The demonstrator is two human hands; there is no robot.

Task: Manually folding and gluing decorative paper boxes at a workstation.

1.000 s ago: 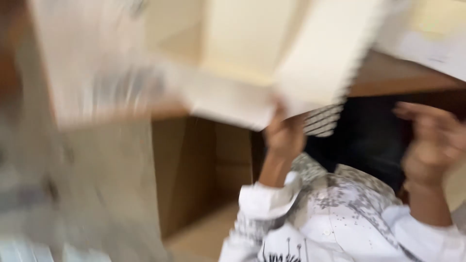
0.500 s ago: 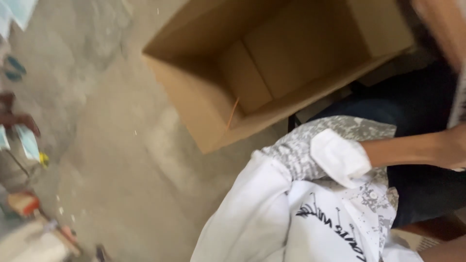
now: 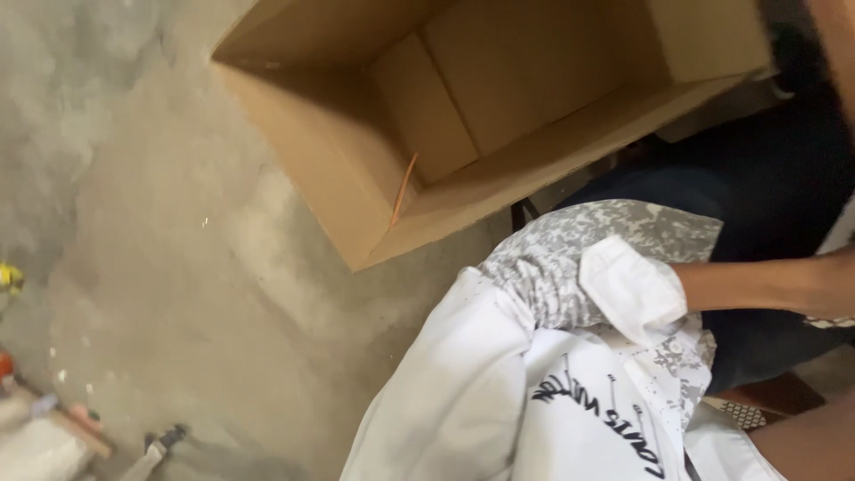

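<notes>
Head view, looking down. A white garment [image 3: 499, 392] with a grey speckled sleeve [image 3: 570, 267] and black lettering fills the lower right of the frame, its bulk running from lower centre up toward the right. One bare forearm [image 3: 766, 285] enters from the right edge and meets the garment at its white cuff [image 3: 637, 289]; a second arm [image 3: 810, 445] shows at the lower right corner. Neither hand's fingers are visible, so their grip cannot be told. An open cardboard box [image 3: 338, 169] lies on the concrete floor [image 3: 160, 223], up and left of the garment, near but apart.
</notes>
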